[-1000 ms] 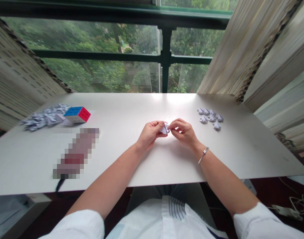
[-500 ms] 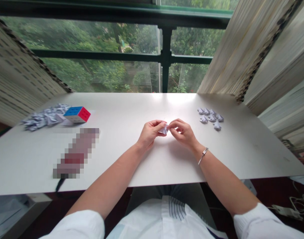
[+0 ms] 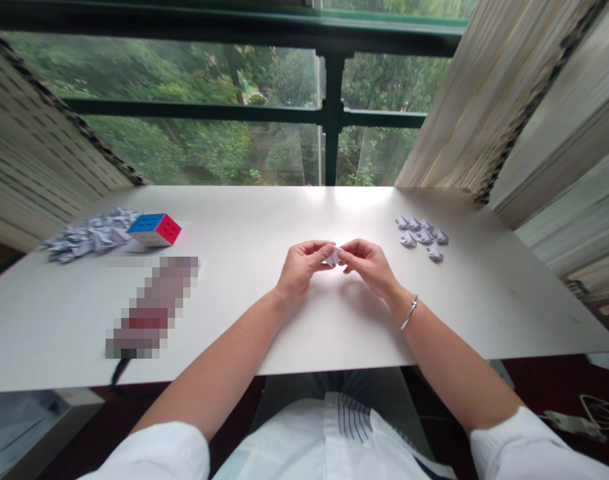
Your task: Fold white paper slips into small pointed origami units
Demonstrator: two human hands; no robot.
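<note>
While the left hand [image 3: 302,268] pinches the small, folded white paper piece [image 3: 334,257] from its left, the right hand [image 3: 370,265] grips its opposite side, its long axis unclear.

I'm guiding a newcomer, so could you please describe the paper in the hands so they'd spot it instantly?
By the window stands a white table; over its middle are the left hand and right hand. Pinched between them is a small folded white paper. It alone is held; the paper pile at left and paper cluster at right lie on the table.
</note>
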